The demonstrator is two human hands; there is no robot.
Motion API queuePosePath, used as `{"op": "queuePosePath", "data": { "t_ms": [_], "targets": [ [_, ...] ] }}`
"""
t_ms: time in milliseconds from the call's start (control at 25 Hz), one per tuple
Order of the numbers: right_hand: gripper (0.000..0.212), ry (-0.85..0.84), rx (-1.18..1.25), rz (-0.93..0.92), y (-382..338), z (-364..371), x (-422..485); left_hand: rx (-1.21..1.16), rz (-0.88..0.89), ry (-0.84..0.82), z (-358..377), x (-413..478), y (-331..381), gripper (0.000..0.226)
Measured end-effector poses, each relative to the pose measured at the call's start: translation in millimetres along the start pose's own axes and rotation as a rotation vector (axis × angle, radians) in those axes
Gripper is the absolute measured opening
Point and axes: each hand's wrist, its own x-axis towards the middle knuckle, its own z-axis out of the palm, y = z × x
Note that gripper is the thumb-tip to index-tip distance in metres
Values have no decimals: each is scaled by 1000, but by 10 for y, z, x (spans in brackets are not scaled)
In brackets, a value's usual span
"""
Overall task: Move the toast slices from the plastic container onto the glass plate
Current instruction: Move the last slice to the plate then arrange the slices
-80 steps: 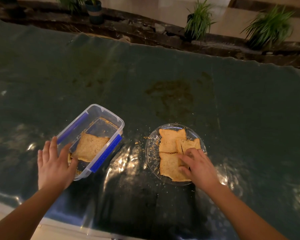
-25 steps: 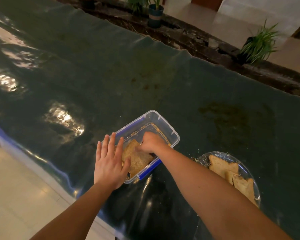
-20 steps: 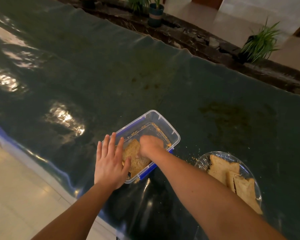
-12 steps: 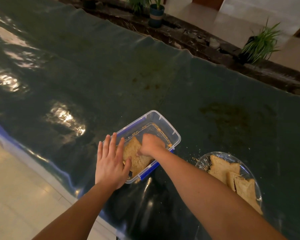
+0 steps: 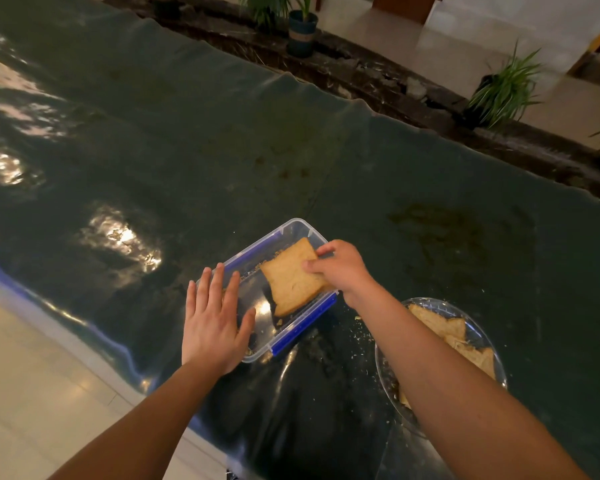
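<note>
A clear plastic container [image 5: 293,228] with blue clips sits near the table's front edge. My right hand [image 5: 343,268] pinches a golden toast slice [image 5: 291,280] by its right corner and holds it tilted above the container. My left hand [image 5: 213,322] lies flat, fingers spread, on the container's near left corner. Only crumbs show on the container's visible floor. The glass plate [image 5: 485,336] stands to the right, partly hidden by my right forearm, with toast slices [image 5: 447,329] lying on it.
A dark green glossy sheet [image 5: 222,150] covers the table, with crumbs scattered between container and plate. The table's front edge runs diagonally at lower left above a pale tiled floor. Potted plants [image 5: 506,88] stand beyond the far edge.
My right hand has closed on a toast slice inside the container and lifted it clear of the floor, toward the right. My left hand has stayed on the container's corner.
</note>
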Motion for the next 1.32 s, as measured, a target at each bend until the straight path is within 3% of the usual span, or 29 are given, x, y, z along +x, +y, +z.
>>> {"op": "queuePosePath", "data": {
  "t_ms": [360,640,800,1160,1320],
  "targets": [
    [36,151,290,106,415,-797,-405,-27,11,0,-36,-9,-5,72],
    [33,428,465,229,1095,-1561,-823,-34,10,-20,-58,-16,9,73],
    [31,522,471,273,1379,-1623,-978,-27,11,-27,-68,-14,21,73],
    [37,579,355,309,1588,-1381,-981,-25,1,-27,-98,-18,34,72],
    [38,644,24,319,1588,-1341,-954,-15,7,-25,-79,-13,14,71]
  ]
}}
